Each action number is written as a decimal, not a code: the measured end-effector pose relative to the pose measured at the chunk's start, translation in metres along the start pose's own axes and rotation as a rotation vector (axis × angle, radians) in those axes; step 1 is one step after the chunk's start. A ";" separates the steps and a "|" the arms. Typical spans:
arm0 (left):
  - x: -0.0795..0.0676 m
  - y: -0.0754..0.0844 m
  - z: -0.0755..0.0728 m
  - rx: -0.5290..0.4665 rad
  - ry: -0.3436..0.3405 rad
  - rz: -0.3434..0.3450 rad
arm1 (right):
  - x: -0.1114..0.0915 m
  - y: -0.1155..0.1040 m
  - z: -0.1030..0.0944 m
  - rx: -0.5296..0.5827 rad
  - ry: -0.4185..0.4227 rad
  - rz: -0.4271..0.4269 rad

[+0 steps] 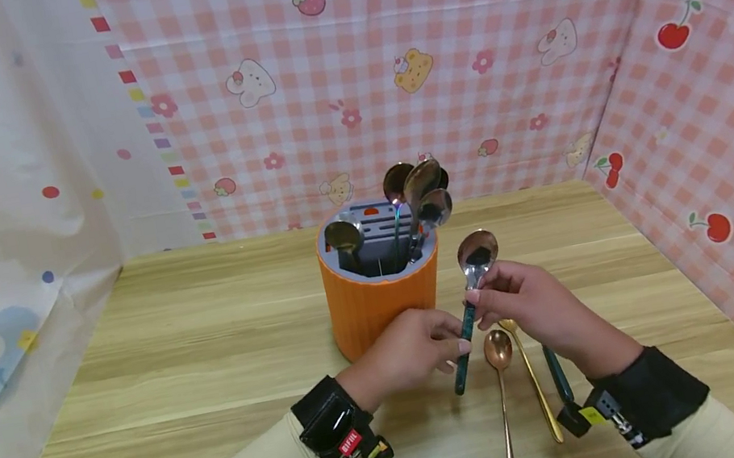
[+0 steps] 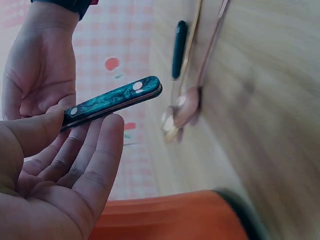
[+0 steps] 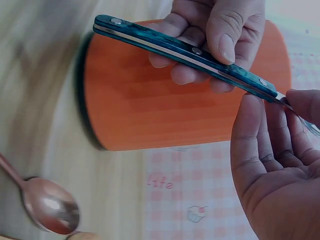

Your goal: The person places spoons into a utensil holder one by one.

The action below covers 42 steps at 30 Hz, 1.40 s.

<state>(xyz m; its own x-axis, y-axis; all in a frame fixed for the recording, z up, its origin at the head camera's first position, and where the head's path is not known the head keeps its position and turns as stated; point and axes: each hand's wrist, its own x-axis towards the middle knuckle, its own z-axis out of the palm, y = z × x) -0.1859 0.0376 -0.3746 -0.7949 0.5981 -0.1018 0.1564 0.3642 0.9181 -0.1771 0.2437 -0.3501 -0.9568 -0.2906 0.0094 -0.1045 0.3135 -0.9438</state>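
A spoon [image 1: 465, 366] with a riveted, marbled green handle and a shiny metal bowl is held tilted in the air, bowl uppermost. My right hand [image 1: 535, 306] pinches it at the neck, just below the bowl. Lower down, my left hand [image 1: 403, 349] pinches the handle between thumb and fingers, as the right wrist view shows. Behind the left hand stands an orange ribbed cutlery holder [image 1: 381, 308] with a grey slotted top. Several spoons [image 1: 421, 185] stand in it, bowls up, most at its right side; a darker spoon [image 1: 343, 236] leans at the left.
On the wooden table [image 1: 211, 346] near the right hand lie a copper-coloured spoon [image 1: 498, 350], a gold-coloured utensil [image 1: 543, 402] and a green-handled utensil [image 1: 558, 375] partly covered by the right hand. Patterned cloth [image 1: 345, 102] hangs behind and at both sides.
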 end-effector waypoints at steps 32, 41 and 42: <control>-0.033 0.081 -0.072 0.060 0.199 0.181 | 0.032 -0.118 -0.005 -0.054 0.061 -0.257; -0.041 0.090 -0.097 0.077 0.297 0.213 | 0.053 -0.142 0.007 0.018 0.037 -0.362; -0.042 0.090 -0.099 0.097 0.311 0.215 | 0.056 -0.142 0.009 0.032 0.036 -0.372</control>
<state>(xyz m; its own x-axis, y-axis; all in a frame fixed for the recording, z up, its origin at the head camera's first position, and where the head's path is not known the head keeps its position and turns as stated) -0.1965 -0.0255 -0.2494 -0.8755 0.4285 0.2232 0.3812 0.3288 0.8640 -0.2131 0.1753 -0.2182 -0.8638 -0.3473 0.3650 -0.4391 0.1637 -0.8834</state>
